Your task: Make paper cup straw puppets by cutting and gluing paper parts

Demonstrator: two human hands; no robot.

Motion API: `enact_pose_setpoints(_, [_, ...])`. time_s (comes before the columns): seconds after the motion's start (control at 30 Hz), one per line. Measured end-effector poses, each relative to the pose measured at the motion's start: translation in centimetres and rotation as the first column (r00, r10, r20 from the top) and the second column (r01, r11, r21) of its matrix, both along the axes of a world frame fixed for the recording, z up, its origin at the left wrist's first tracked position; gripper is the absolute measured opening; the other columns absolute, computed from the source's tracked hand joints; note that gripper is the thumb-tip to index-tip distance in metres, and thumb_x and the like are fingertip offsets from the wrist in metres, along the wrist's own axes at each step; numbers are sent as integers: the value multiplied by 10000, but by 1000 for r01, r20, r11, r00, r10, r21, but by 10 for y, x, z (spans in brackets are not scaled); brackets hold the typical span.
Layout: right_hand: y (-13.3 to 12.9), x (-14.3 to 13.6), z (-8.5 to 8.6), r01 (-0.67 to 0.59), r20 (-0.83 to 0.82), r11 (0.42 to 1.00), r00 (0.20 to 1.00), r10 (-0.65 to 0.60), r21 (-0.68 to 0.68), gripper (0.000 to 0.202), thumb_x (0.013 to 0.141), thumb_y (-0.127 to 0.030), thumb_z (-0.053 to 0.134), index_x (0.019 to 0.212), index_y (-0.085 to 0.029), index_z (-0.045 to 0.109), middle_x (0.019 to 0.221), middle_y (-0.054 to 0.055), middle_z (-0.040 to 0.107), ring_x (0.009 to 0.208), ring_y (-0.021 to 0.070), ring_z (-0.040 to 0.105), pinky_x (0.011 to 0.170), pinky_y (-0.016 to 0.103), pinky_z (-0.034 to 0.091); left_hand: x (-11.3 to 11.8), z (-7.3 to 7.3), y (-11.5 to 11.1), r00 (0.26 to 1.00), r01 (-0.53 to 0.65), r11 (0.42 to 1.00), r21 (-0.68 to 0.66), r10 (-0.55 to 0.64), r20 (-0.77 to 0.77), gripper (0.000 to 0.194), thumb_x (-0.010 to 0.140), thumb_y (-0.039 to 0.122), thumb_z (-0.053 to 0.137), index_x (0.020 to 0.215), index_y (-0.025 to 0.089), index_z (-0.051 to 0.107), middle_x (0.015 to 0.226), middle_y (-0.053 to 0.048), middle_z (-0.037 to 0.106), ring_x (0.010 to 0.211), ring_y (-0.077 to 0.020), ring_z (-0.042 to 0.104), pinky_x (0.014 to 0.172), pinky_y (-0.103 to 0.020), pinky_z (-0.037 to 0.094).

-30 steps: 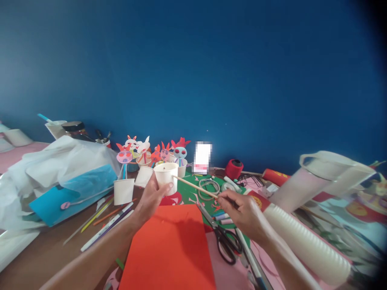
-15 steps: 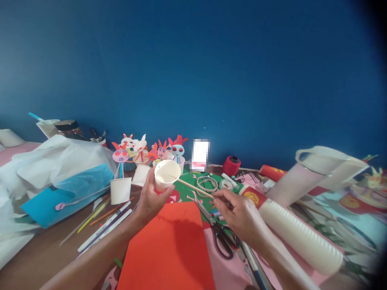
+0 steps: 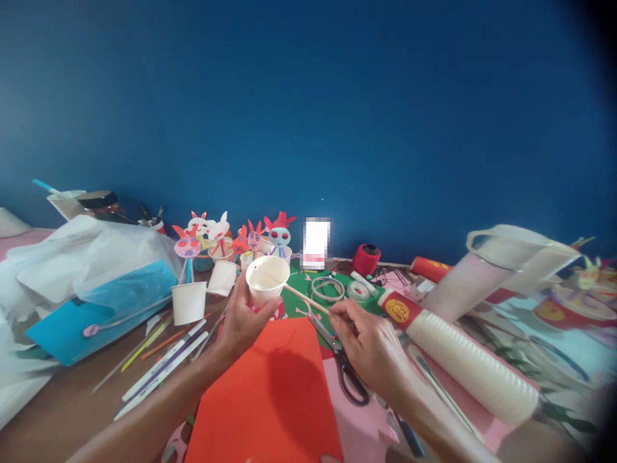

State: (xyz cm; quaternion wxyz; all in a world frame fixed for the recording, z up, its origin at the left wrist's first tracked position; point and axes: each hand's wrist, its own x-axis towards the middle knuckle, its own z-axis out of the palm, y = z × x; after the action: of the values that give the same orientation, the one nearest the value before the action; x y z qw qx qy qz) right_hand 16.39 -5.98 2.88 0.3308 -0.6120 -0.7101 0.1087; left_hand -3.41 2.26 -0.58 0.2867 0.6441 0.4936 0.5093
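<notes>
A white paper cup (image 3: 268,276) is gripped around its side by my left hand (image 3: 245,318), its open mouth tilted toward me. Between the thumb and fingers of my right hand (image 3: 364,334) is a thin wooden stick (image 3: 308,300). The stick's far end meets the right side of the cup; whether it passes through the wall I cannot tell. Orange-red paper (image 3: 270,392) lies below both hands. Black-handled scissors (image 3: 353,382) are partly hidden beside my right hand.
Decorated paper figures (image 3: 279,236) stand in cups at the back. Markers (image 3: 164,366) and a blue sheet (image 3: 96,315) lie left. A long stack of cups (image 3: 472,360), tape rolls (image 3: 357,291), a red round object (image 3: 366,260) and a pitcher (image 3: 463,283) are on the right.
The view has shifted slightly. My right hand has moved a little left with the stick, nearer the cup. The cup's mouth appears slightly wider, and my left hand still holds it.
</notes>
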Motion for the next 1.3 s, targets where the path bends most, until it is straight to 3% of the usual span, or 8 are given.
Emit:
enact_pose_setpoints(0.37, [2, -3, -6, 17, 31, 1000, 999, -18, 11, 179, 870, -271, 384, 864, -206, 551, 636, -4, 621, 558, 134, 571, 515, 215, 350, 3, 0, -2, 991, -40, 997, 64, 48, -124, 530, 652, 301, 627, 1130, 186, 429, 1030, -68, 560, 956, -222, 531, 823, -333, 405])
enact_pose_setpoints(0.6, [5, -1, -6, -11, 2, 1000, 1000, 11, 8, 181, 868, -279, 387, 847, -204, 551, 621, -15, 605, 544, 119, 554, 505, 207, 338, 1, -5, 4, 1000, 17, 999, -37, -17, 8, 541, 630, 313, 647, 1111, 173, 443, 1011, -83, 593, 942, -241, 558, 825, -360, 408])
enact_pose_setpoints(0.73, [5, 0, -5, -22, -5, 1000, 1000, 22, 1, 184, 865, -276, 386, 834, -203, 552, 640, -9, 615, 537, 119, 550, 496, 206, 330, 2, -6, 3, 999, 34, 998, -53, -33, 10, 560, 619, 306, 651, 1123, 173, 447, 1017, -82, 594, 951, -244, 557, 827, -363, 408])
enact_pose_setpoints(1.13, [4, -1, -6, -17, 43, 999, 999, 19, -46, 177, 857, -231, 374, 838, -194, 547, 609, -5, 615, 498, 124, 538, 475, 210, 302, 6, -11, -2, 989, -39, 994, 99, 53, -140, 563, 659, 317, 631, 1173, 191, 439, 1058, -79, 570, 978, -232, 531, 841, -327, 404])
enact_pose_setpoints(1.3, [6, -8, -9, -38, -8, 998, 999, 37, -46, 154, 853, -213, 389, 867, -198, 541, 688, 5, 645, 561, 129, 570, 499, 207, 324, 18, -21, -11, 994, 45, 995, 88, -36, -106, 483, 664, 308, 635, 1102, 179, 476, 1009, -82, 585, 952, -229, 543, 837, -328, 412])
